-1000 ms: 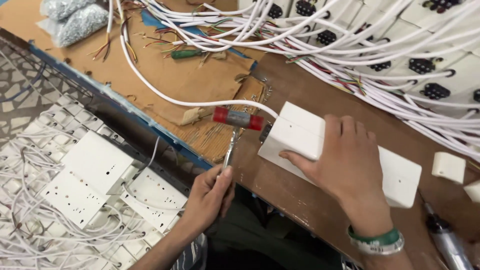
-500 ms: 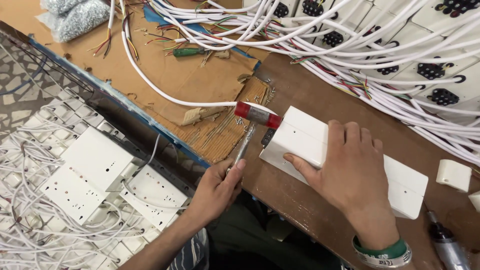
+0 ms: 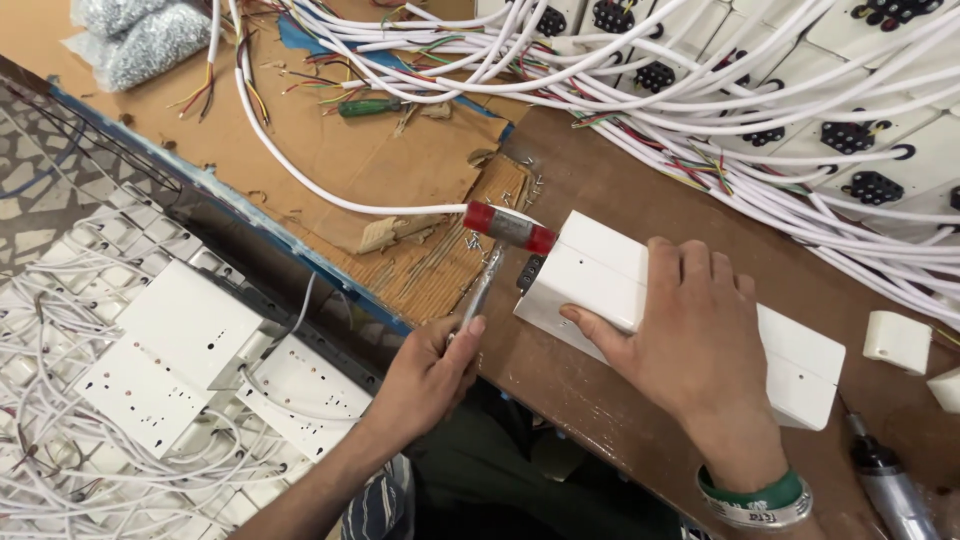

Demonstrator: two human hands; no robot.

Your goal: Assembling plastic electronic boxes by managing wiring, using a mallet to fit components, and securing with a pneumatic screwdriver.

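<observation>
My left hand (image 3: 430,375) grips the thin metal handle of a small hammer (image 3: 508,227) with a red-ended head. The head lies against the upper left end of a long white plastic box (image 3: 600,270) on the brown table (image 3: 620,400). My right hand (image 3: 695,340) lies flat on top of the box with its fingers spread and the thumb on the near side. A green bangle sits on that wrist. A white cable (image 3: 300,185) runs across the cardboard toward the hammer head.
A tangle of white cables (image 3: 700,90) and white socket boards (image 3: 870,135) fills the back right. Torn cardboard (image 3: 350,160) holds a green screwdriver (image 3: 370,106), loose screws and screw bags (image 3: 140,40). White boards (image 3: 190,330) lie piled at the lower left. A powered driver (image 3: 890,490) lies at the right.
The hammer head has swung to the right, from a gap beside the box to its end face. My right hand has stayed on the box.
</observation>
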